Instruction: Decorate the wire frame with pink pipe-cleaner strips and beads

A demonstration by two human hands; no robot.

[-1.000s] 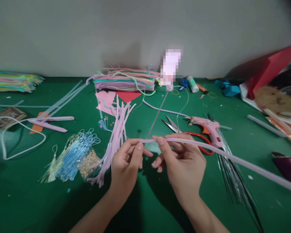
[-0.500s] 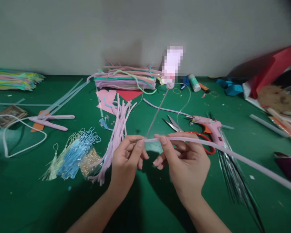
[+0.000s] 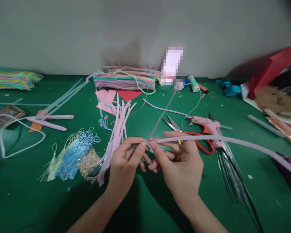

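Observation:
A long lilac pipe cleaner [image 3: 215, 138] runs from my fingertips out to the right in a shallow arch. My left hand [image 3: 123, 166] pinches its end between thumb and forefinger, together with the lower end of a thin wire stem [image 3: 163, 113]. That stem slants up and away to a small pale pink tuft [image 3: 179, 85]. Close beside, my right hand [image 3: 183, 165] pinches the same pipe cleaner, its thumb nearly touching the left one. The exact join of wire and pipe cleaner is hidden by the fingertips.
Left of my hands lie lilac pipe cleaners [image 3: 120, 129], blue tassels [image 3: 74, 158] and a bag of gold beads [image 3: 89, 161]. Red-handled scissors [image 3: 206, 150], a pink glue gun [image 3: 208, 126] and dark wires [image 3: 232, 174] lie to the right. Pipe cleaner bundles [image 3: 126, 81] sit behind.
My right hand has slid along the pipe cleaner toward my left hand. The wire's tufted top has swung to the right, and the pipe cleaner's far end has risen.

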